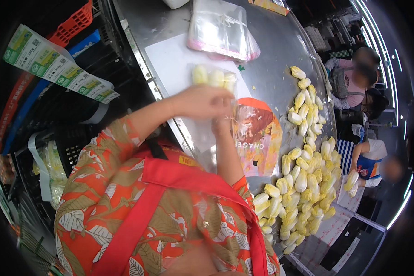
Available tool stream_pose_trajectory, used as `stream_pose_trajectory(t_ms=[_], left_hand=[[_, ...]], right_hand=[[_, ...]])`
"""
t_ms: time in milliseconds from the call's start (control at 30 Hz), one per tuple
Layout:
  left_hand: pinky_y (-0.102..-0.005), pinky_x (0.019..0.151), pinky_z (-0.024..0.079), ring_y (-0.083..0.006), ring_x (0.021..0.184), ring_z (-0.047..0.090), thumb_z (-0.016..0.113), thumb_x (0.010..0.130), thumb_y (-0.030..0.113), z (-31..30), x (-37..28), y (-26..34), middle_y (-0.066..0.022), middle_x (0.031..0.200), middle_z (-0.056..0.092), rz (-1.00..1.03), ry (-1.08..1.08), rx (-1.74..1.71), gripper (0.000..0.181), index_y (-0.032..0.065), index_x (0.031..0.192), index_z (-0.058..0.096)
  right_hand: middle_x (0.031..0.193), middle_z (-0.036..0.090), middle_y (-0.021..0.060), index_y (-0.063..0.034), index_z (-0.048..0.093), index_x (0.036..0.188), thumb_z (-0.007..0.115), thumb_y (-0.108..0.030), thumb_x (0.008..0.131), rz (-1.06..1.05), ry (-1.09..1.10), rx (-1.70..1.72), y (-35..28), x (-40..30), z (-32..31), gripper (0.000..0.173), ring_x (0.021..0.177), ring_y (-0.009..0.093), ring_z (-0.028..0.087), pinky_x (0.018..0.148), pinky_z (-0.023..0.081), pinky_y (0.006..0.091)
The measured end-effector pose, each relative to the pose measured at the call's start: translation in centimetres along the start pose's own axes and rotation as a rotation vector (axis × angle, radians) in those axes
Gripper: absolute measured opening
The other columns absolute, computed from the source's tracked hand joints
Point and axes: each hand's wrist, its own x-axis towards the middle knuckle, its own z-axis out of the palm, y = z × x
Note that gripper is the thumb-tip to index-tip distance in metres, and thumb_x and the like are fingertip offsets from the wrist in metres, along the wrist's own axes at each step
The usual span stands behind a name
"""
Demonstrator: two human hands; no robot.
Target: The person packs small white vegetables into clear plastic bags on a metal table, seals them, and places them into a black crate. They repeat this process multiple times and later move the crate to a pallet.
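Note:
A clear plastic bag (216, 74) holding three small pale-yellow cabbage heads lies on a white sheet (165, 62) on the metal table. My left hand (207, 101), blurred, reaches across the bag's near end, its fingers curled at the plastic. Just below it, my right hand (223, 122) meets the bag's near right edge; its fingers are mostly hidden behind the left hand. Beyond the bag rests a tied stack of clear bags (219, 27) with pink edges. A printed colourful bag (257, 138) lies right of my right hand. Loose baby cabbages (305, 176) are heaped farther right.
The metal table (269, 48) has a raised near edge. Left of it are black crates (72, 145), a red crate (74, 24) and a hanging strip of printed labels (60, 65). Across the table, a co-worker (369, 158) holds cabbages; other people (352, 79) stand farther up.

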Motion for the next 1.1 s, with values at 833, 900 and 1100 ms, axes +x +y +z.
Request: stream_pose_trajectory(t_ms=[833, 900, 1100], left_hand=[[-0.0392, 0.096, 0.044, -0.0302, 0.108, 0.058, 0.056, 0.084, 0.028, -0.9, 8.7, -16.3, -0.0151, 0.12, 0.063, -0.181, -0.027, 0.12, 0.045, 0.008, 0.125, 0.059], [-0.0398, 0.099, 0.042, -0.0307, 0.11, 0.055, 0.055, 0.086, 0.031, -0.9, 8.2, -14.6, -0.0137, 0.123, 0.061, -0.138, -0.051, 0.237, 0.048, 0.0097, 0.129, 0.058], [-0.0394, 0.099, 0.041, -0.0319, 0.11, 0.054, 0.055, 0.085, 0.033, -0.8, 8.3, -15.0, -0.0106, 0.125, 0.061, -0.132, 0.063, 0.168, 0.054, 0.0135, 0.135, 0.054]], right_hand=[[0.105, 0.062, 0.0209, -0.0028, 0.066, 0.113, 0.065, -0.027, 0.089, -0.504, 0.289, -0.967, 0.0, 4.4, 2.6, 0.034, 0.095, 0.036, 0.06, 0.088, 0.046, 0.0411], [0.102, 0.061, 0.0202, -0.0025, 0.065, 0.116, 0.066, -0.027, 0.088, -0.519, 0.319, -1.187, -0.9, 4.9, 3.7, 0.037, 0.094, 0.036, 0.06, 0.087, 0.046, 0.0413], [0.108, 0.059, 0.0169, -0.007, 0.062, 0.123, 0.062, -0.023, 0.091, -0.558, 0.183, -1.079, -2.3, 4.0, 3.5, 0.036, 0.098, 0.032, 0.059, 0.088, 0.045, 0.0415]])
